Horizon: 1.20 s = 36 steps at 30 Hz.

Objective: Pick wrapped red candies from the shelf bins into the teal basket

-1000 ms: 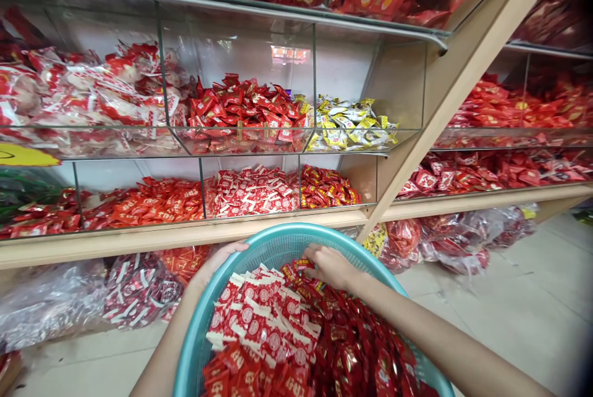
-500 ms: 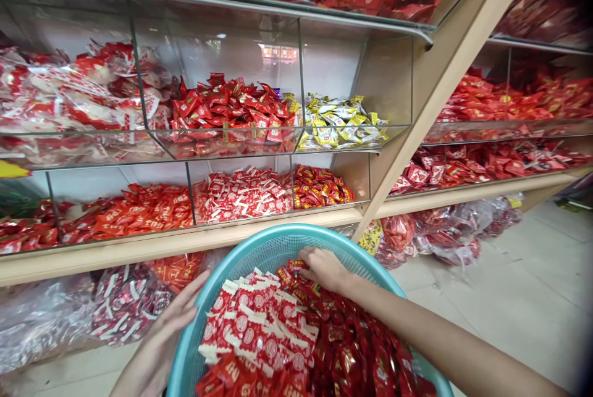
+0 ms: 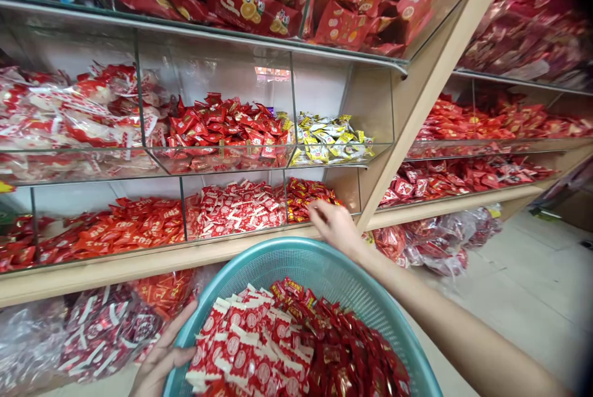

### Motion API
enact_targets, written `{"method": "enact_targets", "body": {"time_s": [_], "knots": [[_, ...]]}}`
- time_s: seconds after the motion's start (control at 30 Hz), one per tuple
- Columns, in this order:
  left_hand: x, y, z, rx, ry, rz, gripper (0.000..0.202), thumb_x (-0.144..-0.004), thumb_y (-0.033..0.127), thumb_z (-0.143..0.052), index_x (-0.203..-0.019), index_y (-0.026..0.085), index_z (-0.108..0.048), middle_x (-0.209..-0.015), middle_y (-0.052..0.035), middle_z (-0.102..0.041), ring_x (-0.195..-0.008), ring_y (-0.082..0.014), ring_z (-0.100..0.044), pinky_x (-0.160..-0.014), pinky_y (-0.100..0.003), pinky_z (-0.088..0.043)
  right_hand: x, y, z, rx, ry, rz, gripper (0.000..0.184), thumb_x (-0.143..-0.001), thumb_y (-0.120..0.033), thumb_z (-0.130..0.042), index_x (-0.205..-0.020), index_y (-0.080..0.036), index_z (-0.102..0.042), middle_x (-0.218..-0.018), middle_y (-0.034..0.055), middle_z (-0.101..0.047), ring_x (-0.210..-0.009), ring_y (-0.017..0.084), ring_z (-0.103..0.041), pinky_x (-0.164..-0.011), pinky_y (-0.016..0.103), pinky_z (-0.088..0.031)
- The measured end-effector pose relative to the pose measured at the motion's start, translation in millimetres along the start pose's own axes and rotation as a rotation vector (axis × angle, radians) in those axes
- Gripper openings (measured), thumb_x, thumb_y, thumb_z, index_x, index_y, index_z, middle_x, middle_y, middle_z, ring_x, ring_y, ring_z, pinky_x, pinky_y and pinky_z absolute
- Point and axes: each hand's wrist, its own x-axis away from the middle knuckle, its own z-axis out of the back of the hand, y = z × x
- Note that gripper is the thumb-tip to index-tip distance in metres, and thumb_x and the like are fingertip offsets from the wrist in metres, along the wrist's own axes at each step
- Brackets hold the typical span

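Observation:
My left hand (image 3: 164,351) holds the rim of a teal plastic basket (image 3: 259,255) at its left side, thumb inside and fingers outside. Inside lie red-and-white wrapped candies (image 3: 250,341), dark red shiny wrapped candies (image 3: 352,347) and a few red-and-yellow ones (image 3: 291,292). Beyond the basket's far rim, my right hand (image 3: 336,227) is at the front of a small shelf bin of red-and-yellow wrapped candies (image 3: 306,193). Its fingers are curled towards those candies, and what they hold, if anything, is hidden.
Glass-fronted shelves (image 3: 222,168) hold bins of wrapped sweets, including yellow-and-white ones (image 3: 328,137) and orange-red ones (image 3: 139,224). A slanting wooden post (image 3: 417,119) stands on the right. Clear plastic bags of sweets (image 3: 111,329) lie under the bottom shelf.
My right hand has come up out of the basket and over its far rim to the red-and-yellow candy bin. The left hand stays on the rim. The view has shifted slightly.

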Motion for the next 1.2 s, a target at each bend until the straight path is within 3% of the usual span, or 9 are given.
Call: {"method": "enact_targets", "body": {"time_s": [0.1,0.2,0.4,0.57,0.73,0.87,1.0,1.1,1.2], "knots": [[2.0,-0.1,-2.3,0.011,-0.007,0.037,0.068,-0.054,0.021,-0.069,-0.119,0.034,-0.054,-0.105,0.0022,-0.068,-0.104,-0.0281,-0.056,-0.095,-0.037,-0.036,-32.8,25.8,4.5,0.165,0.062,-0.330,0.026,-0.085,-0.038,-0.039,-0.096,-0.020,-0.054,-0.082,0.0064,-0.064,-0.076,0.020,-0.059,-0.065,0.028,-0.039],[5.5,1.1,-5.3,0.029,-0.008,0.030,0.074,-0.053,0.021,-0.072,-0.123,0.031,-0.051,-0.099,-0.0003,-0.070,-0.101,-0.0283,-0.058,-0.089,-0.034,-0.042,-52.3,43.5,-7.5,0.247,-0.054,-0.537,0.037,-0.078,-0.049,-0.047,-0.097,-0.018,-0.055,-0.090,0.0125,-0.062,-0.085,0.026,-0.059,-0.067,0.032,-0.042],[17.2,7.4,-12.8,0.070,-0.006,0.094,0.076,-0.058,0.022,-0.072,-0.127,0.034,-0.045,-0.108,-0.0010,-0.066,-0.100,-0.0268,-0.059,-0.081,-0.033,-0.048,-54.0,47.9,-31.6,0.261,-0.083,-0.610,0.036,-0.075,-0.046,-0.052,-0.098,-0.018,-0.056,-0.095,0.0133,-0.061,-0.089,0.026,-0.059,-0.070,0.033,-0.043],[22.6,8.6,-16.9,0.066,0.024,0.071,0.071,-0.061,0.019,-0.069,-0.126,0.033,-0.046,-0.112,-0.0025,-0.064,-0.097,-0.0252,-0.060,-0.084,-0.033,-0.046,-52.8,54.9,-30.7,0.183,-0.046,-0.625,0.026,-0.069,-0.039,-0.055,-0.085,-0.019,-0.057,-0.086,0.0097,-0.062,-0.082,0.024,-0.059,-0.066,0.031,-0.042],[24.5,9.5,-19.3,0.055,-0.002,0.063,0.066,-0.063,0.019,-0.067,-0.125,0.032,-0.049,-0.100,-0.0045,-0.070,-0.092,-0.0269,-0.063,-0.083,-0.037,-0.046,-51.0,59.2,-4.2,0.060,0.042,-0.530,0.016,-0.065,-0.035,-0.056,-0.067,-0.019,-0.052,-0.067,0.0030,-0.060,-0.065,0.017,-0.055,-0.060,0.027,-0.038],[22.3,8.9,-18.9,0.075,-0.001,0.086,0.062,-0.062,0.016,-0.067,-0.120,0.034,-0.053,-0.102,-0.0037,-0.069,-0.094,-0.0265,-0.062,-0.086,-0.035,-0.045,-27.2,36.7,28.8,-0.178,0.068,-0.310,0.019,-0.069,-0.036,-0.056,-0.068,-0.018,-0.048,-0.063,0.0005,-0.056,-0.056,0.011,-0.047,-0.054,0.024,-0.036],[21.6,7.6,-19.8,0.064,0.012,0.064,0.060,-0.063,0.015,-0.067,-0.119,0.033,-0.054,-0.106,-0.0039,-0.067,-0.096,-0.0268,-0.061,-0.086,-0.036,-0.045,22.7,0.7,36.9,-0.324,-0.260,-0.001,0.018,-0.076,-0.036,-0.052,-0.076,-0.019,-0.046,-0.067,-0.0010,-0.054,-0.056,0.010,-0.045,-0.052,0.022,-0.034],[21.5,7.6,-19.4,0.078,0.007,0.092,0.060,-0.063,0.016,-0.066,-0.119,0.034,-0.054,-0.106,-0.0040,-0.067,-0.098,-0.0278,-0.060,-0.086,-0.038,-0.044,58.1,-10.3,18.1,-0.186,-0.500,0.108,0.011,-0.077,-0.030,-0.051,-0.080,-0.020,-0.047,-0.063,-0.0033,-0.052,-0.055,0.010,-0.044,-0.052,0.022,-0.031],[20.9,8.0,-17.5,0.082,0.012,0.102,0.062,-0.063,0.016,-0.067,-0.120,0.034,-0.053,-0.106,-0.0041,-0.067,-0.099,-0.0284,-0.059,-0.087,-0.040,-0.043,76.1,-4.8,-7.9,0.002,-0.577,0.138,0.006,-0.077,-0.023,-0.051,-0.082,-0.020,-0.048,-0.073,-0.0004,-0.057,-0.063,0.012,-0.050,-0.056,0.024,-0.031]]}}
